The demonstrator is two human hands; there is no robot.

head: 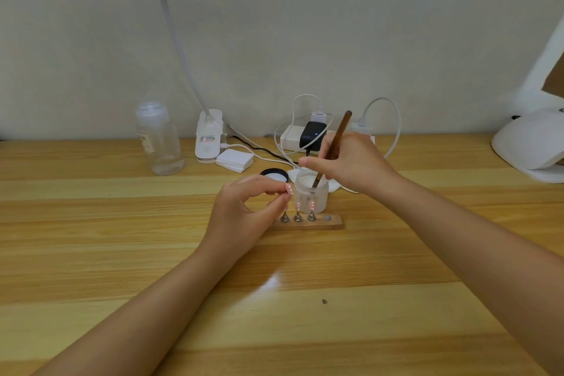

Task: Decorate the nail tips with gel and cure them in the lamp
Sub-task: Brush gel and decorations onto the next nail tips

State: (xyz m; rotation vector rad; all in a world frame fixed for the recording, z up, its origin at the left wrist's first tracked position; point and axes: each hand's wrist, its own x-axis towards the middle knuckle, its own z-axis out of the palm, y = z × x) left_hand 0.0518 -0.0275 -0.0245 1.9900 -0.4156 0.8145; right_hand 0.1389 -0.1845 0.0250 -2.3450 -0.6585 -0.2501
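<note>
My left hand (244, 210) pinches a pink nail tip (289, 189) with white dots, held just above the left end of a wooden holder (331, 224). Two more pink dotted nail tips (298, 206) stand on small metal stands on that holder. My right hand (351, 163) grips a brown brush (335, 139) whose tip dips into a frosted jar (320, 195) right behind the holder. The white curing lamp (531, 146) sits at the far right edge of the table.
The jar's black lid (274, 174) lies behind my left hand. A clear bottle (160, 139), a white clip lamp base (209, 137), a stack of white pads (235, 160), and a power strip with chargers and cables (308, 134) line the wall.
</note>
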